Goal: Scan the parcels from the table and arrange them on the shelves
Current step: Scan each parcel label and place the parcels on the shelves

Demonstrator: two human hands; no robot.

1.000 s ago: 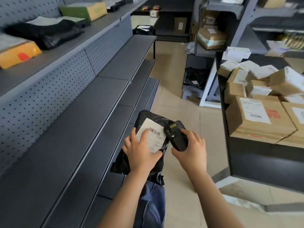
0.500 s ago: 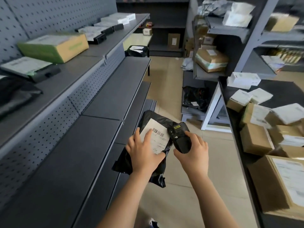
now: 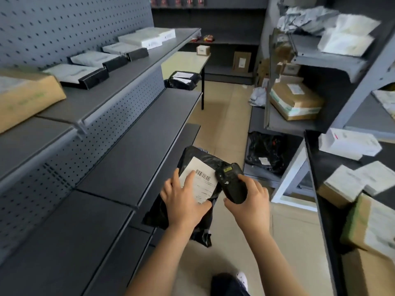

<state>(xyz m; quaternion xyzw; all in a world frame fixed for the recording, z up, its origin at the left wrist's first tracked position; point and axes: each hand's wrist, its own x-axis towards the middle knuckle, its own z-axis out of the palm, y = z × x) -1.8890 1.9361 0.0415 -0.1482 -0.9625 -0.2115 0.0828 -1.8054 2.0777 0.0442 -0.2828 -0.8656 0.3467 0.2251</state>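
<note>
the left hand (image 3: 183, 201) holds a black bag parcel (image 3: 198, 155) low in the middle of the view. its fingers are spread over the white label (image 3: 203, 182), with the forefinger tip just beside the barcode. the right hand (image 3: 250, 204), at 3 o'clock of the left, is curled round a black scanner (image 3: 232, 184), whose head lies at the label's right edge. the parcel's lower end hangs crumpled under the left wrist. its left edge crosses the front edge of the shelving at 9 o'clock; whether it touches there i cannot tell.

the shelves run along the left from 7 o'clock up toward 12. the middle shelf (image 3: 136, 133) shows bare dark board along its length and ends in a square corner at 12 o'clock of the hands. the top shelf (image 3: 119, 86), at 10 o'clock, carries a brown box (image 3: 27, 97) at its near end. farther along it lies a row of flat white and black parcels (image 3: 85, 75), with bare board between them and the front lip.

a strip of pale floor (image 3: 226, 124) runs between the shelves and the black table (image 3: 318, 167) at 3 o'clock. it is open from the person's feet to a small pale desk (image 3: 188, 59) at 12 o'clock. the table's long edge passes near the right forearm. boxes (image 3: 372, 227) and white packets lie heaped on the table, some of them blurred. a grey rack (image 3: 329, 60) at 1 o'clock holds more parcels, and a dark bundle (image 3: 263, 150) lies on its lowest board.
</note>
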